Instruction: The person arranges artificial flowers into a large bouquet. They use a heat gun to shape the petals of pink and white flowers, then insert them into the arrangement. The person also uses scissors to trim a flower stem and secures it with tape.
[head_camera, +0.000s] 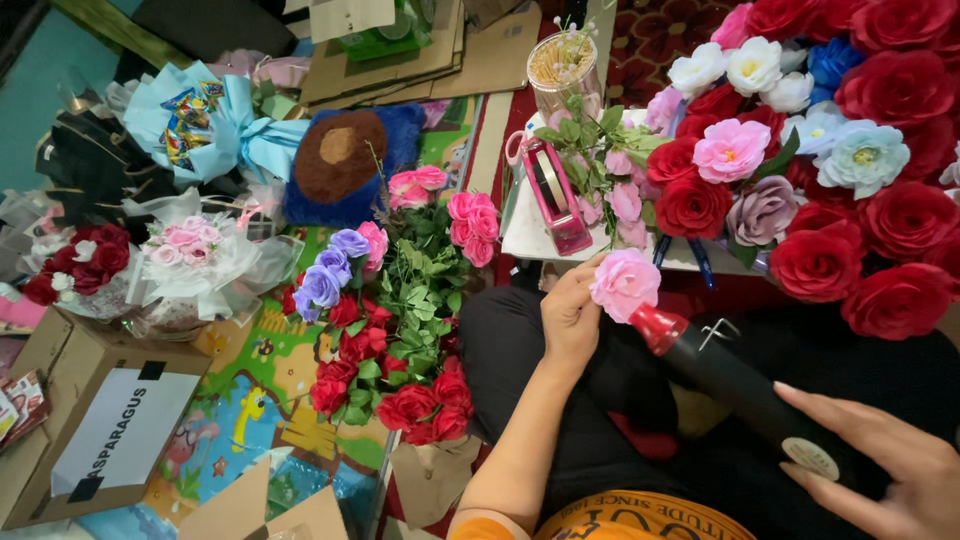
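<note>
Left hand (568, 318) sat at frame centre, fingers closed on a pink artificial rose (625, 283), pinching it from behind just below the head. Right hand (880, 470) was at lower right, fingers open and laid flat along a black glue gun (735, 385) with a red nozzle; no real grip on it. The nozzle tip touched the base of the rose, with the left fingertips just beside it.

Risks, as I judged them: if the tip was hot, those fingertips were close enough to burn, and with the right hand only resting on it, the gun could roll off the lap. Excess glue could string onto the petals.

Big red bouquet (860, 180) at upper right, pink tape dispenser (552, 190) on the low table (520, 232) just above the hands.
</note>
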